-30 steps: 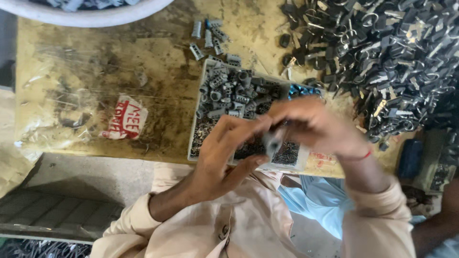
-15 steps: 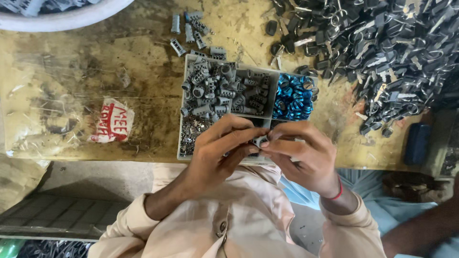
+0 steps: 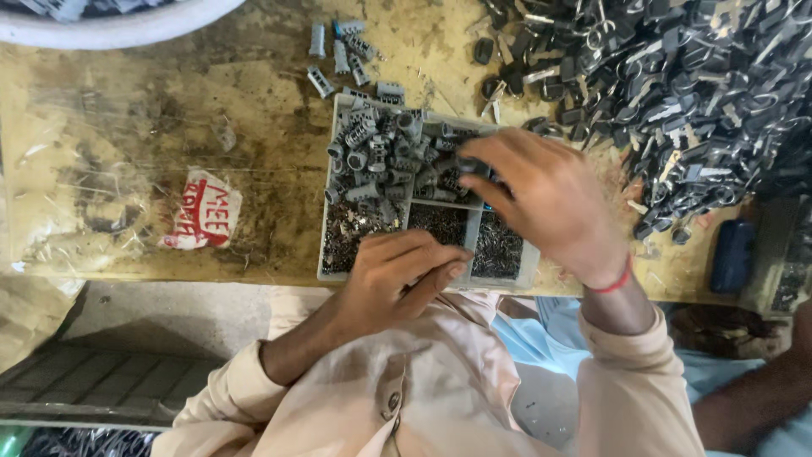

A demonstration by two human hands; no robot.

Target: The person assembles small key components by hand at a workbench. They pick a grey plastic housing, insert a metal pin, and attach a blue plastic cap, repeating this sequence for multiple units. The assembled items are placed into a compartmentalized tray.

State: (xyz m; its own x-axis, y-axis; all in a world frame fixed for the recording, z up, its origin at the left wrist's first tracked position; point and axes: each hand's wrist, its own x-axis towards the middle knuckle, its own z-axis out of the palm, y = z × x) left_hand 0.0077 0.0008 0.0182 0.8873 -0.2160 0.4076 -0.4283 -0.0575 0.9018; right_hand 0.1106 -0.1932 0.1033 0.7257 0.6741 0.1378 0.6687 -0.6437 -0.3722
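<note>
Here, a stained yellow bench (image 3: pixel 169 127) bears a parts tray (image 3: pixel 334 269) and key heap (image 3: pixel 677 76).

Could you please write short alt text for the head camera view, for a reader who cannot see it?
Two bare hands work over a compartmented tray of small grey metal parts on a worn wooden bench: the right hand pinches a dark part above it, the left hand rests at its near edge. A heap of dark keys lies to the right.

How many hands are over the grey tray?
2. The left hand lies at the near edge of the grey tray; the right hand is over its far compartments, pinching a small dark part. No other hand shows.
</note>
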